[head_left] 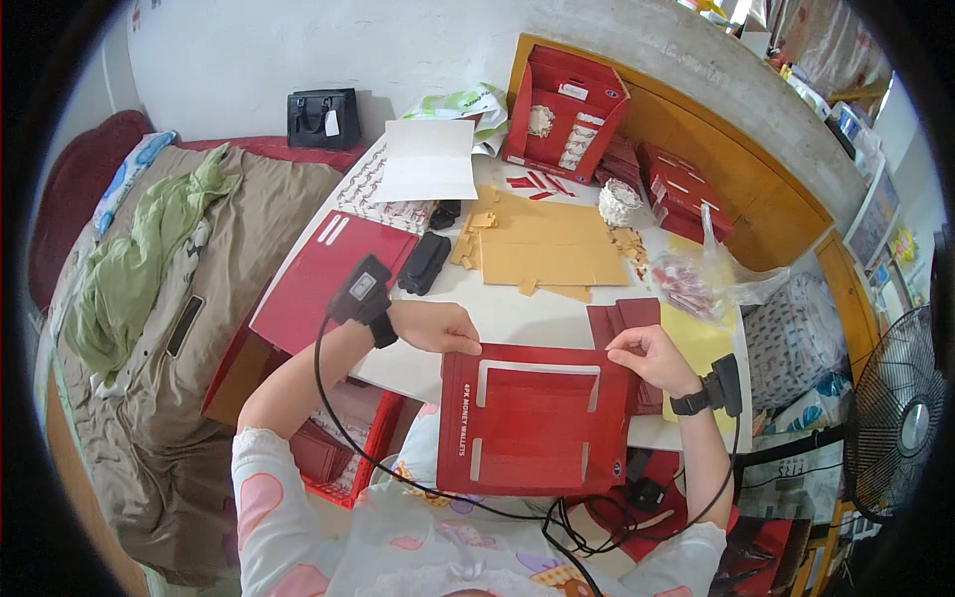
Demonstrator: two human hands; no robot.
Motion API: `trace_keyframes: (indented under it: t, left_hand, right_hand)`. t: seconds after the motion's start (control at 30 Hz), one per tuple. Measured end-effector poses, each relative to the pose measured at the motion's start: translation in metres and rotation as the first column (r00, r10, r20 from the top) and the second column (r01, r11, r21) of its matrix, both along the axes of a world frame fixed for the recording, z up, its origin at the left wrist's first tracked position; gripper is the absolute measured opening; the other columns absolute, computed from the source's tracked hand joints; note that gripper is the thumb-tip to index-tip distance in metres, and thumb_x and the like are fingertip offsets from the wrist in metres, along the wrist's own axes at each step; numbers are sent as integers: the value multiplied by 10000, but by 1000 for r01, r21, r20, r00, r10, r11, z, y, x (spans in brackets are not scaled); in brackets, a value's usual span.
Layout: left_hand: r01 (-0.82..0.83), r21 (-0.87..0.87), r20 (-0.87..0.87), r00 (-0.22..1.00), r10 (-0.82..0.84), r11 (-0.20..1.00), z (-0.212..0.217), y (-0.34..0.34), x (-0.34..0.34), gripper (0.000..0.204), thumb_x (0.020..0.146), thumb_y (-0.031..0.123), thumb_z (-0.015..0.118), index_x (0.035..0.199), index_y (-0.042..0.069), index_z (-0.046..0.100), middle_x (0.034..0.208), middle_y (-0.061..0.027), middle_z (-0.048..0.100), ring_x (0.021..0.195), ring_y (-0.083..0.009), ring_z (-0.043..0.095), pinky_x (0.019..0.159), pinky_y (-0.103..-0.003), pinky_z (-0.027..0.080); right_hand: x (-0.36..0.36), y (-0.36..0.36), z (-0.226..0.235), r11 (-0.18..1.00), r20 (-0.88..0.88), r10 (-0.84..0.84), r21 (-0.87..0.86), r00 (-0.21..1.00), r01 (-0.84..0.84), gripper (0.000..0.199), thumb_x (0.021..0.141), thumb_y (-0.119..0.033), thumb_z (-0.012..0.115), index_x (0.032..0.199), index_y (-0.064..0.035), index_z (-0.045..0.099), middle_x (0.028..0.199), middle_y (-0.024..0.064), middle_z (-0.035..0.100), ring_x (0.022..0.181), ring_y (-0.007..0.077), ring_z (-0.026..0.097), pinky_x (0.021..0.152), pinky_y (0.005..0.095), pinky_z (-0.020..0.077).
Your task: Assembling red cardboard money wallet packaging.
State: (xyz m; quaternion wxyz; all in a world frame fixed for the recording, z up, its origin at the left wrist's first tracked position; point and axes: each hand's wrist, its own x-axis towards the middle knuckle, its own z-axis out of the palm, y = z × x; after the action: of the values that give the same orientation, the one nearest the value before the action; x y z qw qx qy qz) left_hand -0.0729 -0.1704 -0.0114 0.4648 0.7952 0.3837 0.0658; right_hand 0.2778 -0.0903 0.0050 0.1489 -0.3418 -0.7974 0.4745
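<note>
A: Item one, status?

B: I log a flat red card sheet with cut slots, lying half off the near edge of the white table. Left hand pinches its far-left corner; right hand pinches its far-right corner. Unfolded so far, I judge.

A: Finished stock?

B: Red display box, standing at the table's far side.

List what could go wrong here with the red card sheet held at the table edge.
1. The red card sheet hangs mostly past the white table edge, pinched only at its top corners by the left hand and right hand; it may sag or crease.
2. The black cables run under the sheet and might snag it.
3. The brown card scraps lie loose nearby and could be swept off.
</note>
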Motion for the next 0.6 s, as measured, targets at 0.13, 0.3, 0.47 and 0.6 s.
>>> trace_keyframes:
  t: [0.13, 0.3, 0.47, 0.6]
  left_hand:
    - [-222, 16, 115, 969, 219, 975, 6, -1, -7, 457, 976, 361, 459, 877, -51, 629, 677, -35, 543, 650, -109, 481, 614, -291, 439]
    - [-360, -309, 431, 772, 467, 880, -1, 0, -27, 806, 933, 645, 221, 1247, -31, 529, 1153, -154, 606, 1072, -257, 583, 936, -361, 451]
    - [-37, -279, 837, 480, 262, 959, -35, 8, -21, 1031, 766, 826, 251, 1465, 71, 192, 1450, -177, 323, 1307, -363, 365, 1056, -516, 317]
    - [-268, -197, 884, 367, 289, 943, -16, 3, 36, 1126, 704, 767, 541, 1479, 94, 77, 1515, -93, 200, 1371, -241, 265, 1105, -450, 251]
  right_hand:
    - [4, -2, 3, 997, -156, -77, -35, 985, 72, 89, 854, -57, 644, 883, 26, 657, 805, -1, 649, 747, 53, 572, 695, 209, 458]
    - [24, 1, 4, 955, -347, -276, 4, 896, 295, 97, 869, -71, 636, 926, 3, 660, 854, -1, 653, 787, 59, 572, 733, 212, 453]
    - [10, 5, -16, 844, -666, -507, -257, 547, 470, 157, 874, -96, 643, 993, 7, 643, 923, 15, 648, 837, 80, 576, 783, 226, 452]
    - [-24, -11, -35, 809, -689, -580, -420, 435, 412, 175, 918, -111, 582, 1058, -8, 602, 983, 37, 637, 885, 102, 582, 808, 253, 467]
